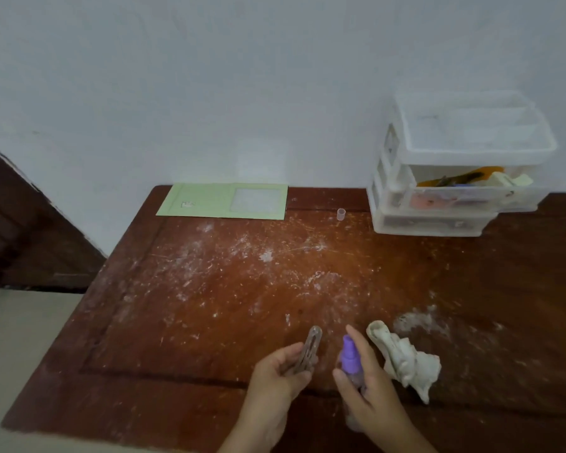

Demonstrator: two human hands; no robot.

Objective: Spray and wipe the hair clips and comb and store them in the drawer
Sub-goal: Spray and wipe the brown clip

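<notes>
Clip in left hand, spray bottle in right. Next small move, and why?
Probably press the nozzle: the right hand holds the purple spray bottle with its index finger atop the pump, aimed toward the hair clip held in the left hand. The cloth lies beside them for wiping after.

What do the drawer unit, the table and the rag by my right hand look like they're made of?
Drawer unit: translucent whitish plastic; the contents show through. Table: reddish-brown wood, apparently varnished, scratched and dusted white. Rag: soft off-white cloth, crumpled in folds.
</notes>
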